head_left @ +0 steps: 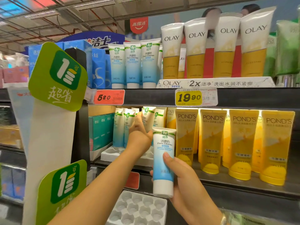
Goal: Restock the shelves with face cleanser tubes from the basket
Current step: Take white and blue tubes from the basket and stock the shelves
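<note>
The head view looks at two shelves, and the work is on the lower one. The right hand (186, 181), at about 6 o'clock in the frame, wraps its thumb and fingers around a blue-and-white tube (163, 159), held cap-down and upright in front of the lower shelf (243, 182), probably so it can go straight into a slot. The left hand (139, 133) reaches in at 9 o'clock of that tube and pinches a leaning tube (148, 118) in the back row, apparently straightening it to make room. The white tray (112, 154) on the shelf shows open holes in front, so the held tube likely belongs there. Counted: four or five matching tubes stand in that lower row, three clear ones on the upper shelf (146, 96), four front Olay tubes (197, 49), and four front Pond's tubes (243, 143). A spare holed tray (138, 208) lies below. No basket is in view.
</note>
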{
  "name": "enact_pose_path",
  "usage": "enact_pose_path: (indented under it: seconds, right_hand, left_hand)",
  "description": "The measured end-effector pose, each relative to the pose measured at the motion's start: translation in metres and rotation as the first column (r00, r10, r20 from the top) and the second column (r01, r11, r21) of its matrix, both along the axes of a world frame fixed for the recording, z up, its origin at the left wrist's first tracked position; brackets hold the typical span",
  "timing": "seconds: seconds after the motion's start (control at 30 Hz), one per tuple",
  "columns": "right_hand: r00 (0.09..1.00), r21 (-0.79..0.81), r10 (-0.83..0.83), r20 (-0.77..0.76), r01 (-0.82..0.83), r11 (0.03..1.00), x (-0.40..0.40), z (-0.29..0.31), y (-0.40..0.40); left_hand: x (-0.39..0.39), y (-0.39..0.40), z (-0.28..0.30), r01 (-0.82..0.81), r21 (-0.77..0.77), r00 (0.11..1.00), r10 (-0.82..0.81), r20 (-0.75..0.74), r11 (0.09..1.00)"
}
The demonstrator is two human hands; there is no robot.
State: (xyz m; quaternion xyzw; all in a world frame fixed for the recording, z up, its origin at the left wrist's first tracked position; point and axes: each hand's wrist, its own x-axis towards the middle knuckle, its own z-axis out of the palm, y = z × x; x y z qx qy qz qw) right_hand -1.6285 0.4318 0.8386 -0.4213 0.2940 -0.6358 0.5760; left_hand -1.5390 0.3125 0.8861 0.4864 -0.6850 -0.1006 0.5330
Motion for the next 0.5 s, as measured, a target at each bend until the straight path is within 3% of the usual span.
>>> enact_pose_path:
  seconds: [0.23, 0.4, 0.5]
  right_hand:
    - [0.998, 0.028, 0.051, 0.038, -0.052, 0.998, -0.0051, -0.0015, 0.0026]
    - [0.996, 0.043, 0.070, 0.052, -0.072, 0.996, -0.0055, -0.0006, 0.0020]
    - [0.996, 0.051, 0.079, 0.049, -0.082, 0.995, -0.0048, -0.0002, 0.0023]
  left_hand:
    - [-0.0075, 0.0004, 0.0030, -0.090, 0.084, 0.995, 0.092, -0.027, 0.992]
    - [-0.0028, 0.0048, 0.0077, -0.234, -0.041, 0.964, 0.237, 0.121, 0.971]
    - [-0.0011, 0.0037, 0.0097, -0.298, -0.070, 0.906, 0.305, 0.294, 0.952]
